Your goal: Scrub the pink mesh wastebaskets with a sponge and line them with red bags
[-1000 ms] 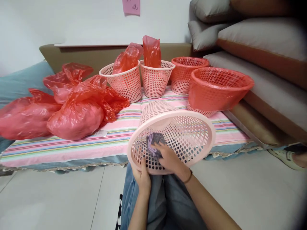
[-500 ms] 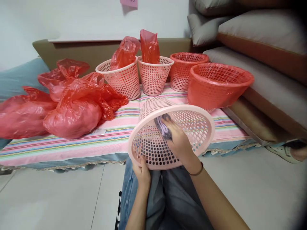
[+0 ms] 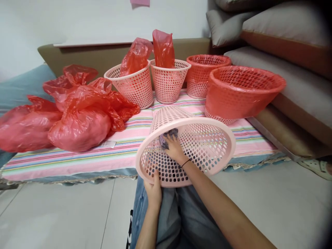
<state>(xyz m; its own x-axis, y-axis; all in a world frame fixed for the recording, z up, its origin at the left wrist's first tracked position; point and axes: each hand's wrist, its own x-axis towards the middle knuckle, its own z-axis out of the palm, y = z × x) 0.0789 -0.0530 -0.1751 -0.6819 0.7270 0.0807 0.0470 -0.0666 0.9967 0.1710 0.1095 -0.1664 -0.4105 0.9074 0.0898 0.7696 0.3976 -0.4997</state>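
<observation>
A pale pink perforated basket lies tilted on my lap, its mouth facing me. My left hand grips its lower rim from below, fingers closed on the edge. My right hand reaches deep inside the basket and presses a small grey-purple cloth against the inner wall near the bottom, fingers closed on it. A thin dark band circles my right wrist.
A striped cloth covers a low platform ahead. On it stand two pink baskets holding red bags, two baskets lined with red plastic, and a heap of red plastic bags at left. Sofa cushions rise at right. A person's shoe shows at the far right.
My right hand with the cloth has moved from the basket's near wall, up along the side, then deeper toward its bottom. The left hand has kept its hold on the rim.
</observation>
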